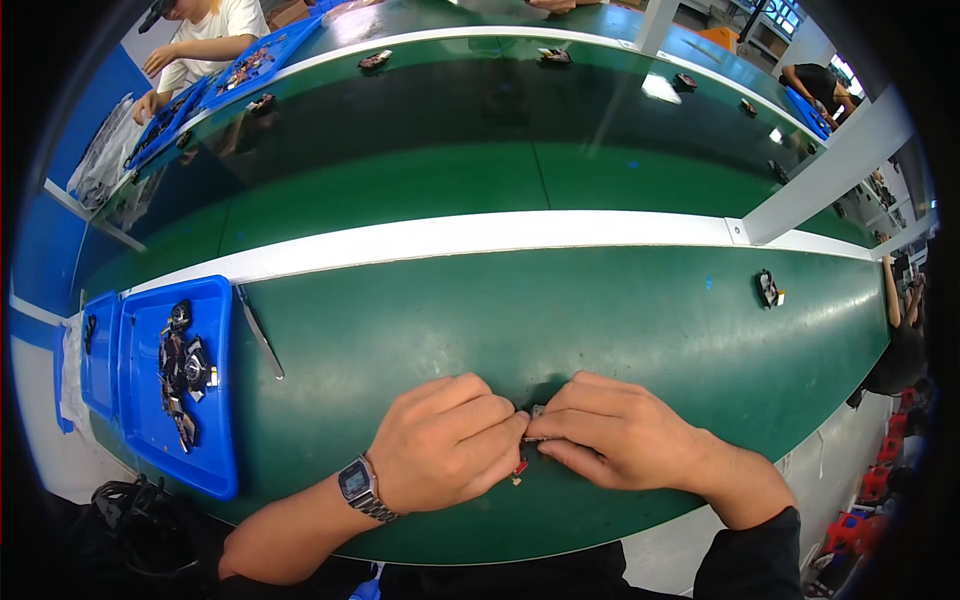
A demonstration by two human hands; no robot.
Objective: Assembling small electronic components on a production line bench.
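My left hand (447, 440), a watch on its wrist, and my right hand (622, 430) meet over the near middle of the green table (400, 320). Their fingers are closed together on a small electronic part (519, 468). A red bit with a gold-coloured end pokes out below the left fingertips. Fingers cover most of the part, so its full shape is hidden.
To the left, a blue tray (228, 440) holds several small black assemblies (185, 365). Tweezers (260, 333) lie beside it. One black assembly (768, 289) sits at the right. Beyond the white rail (450, 232), more assemblies line another surface, where a person (215, 45) works.
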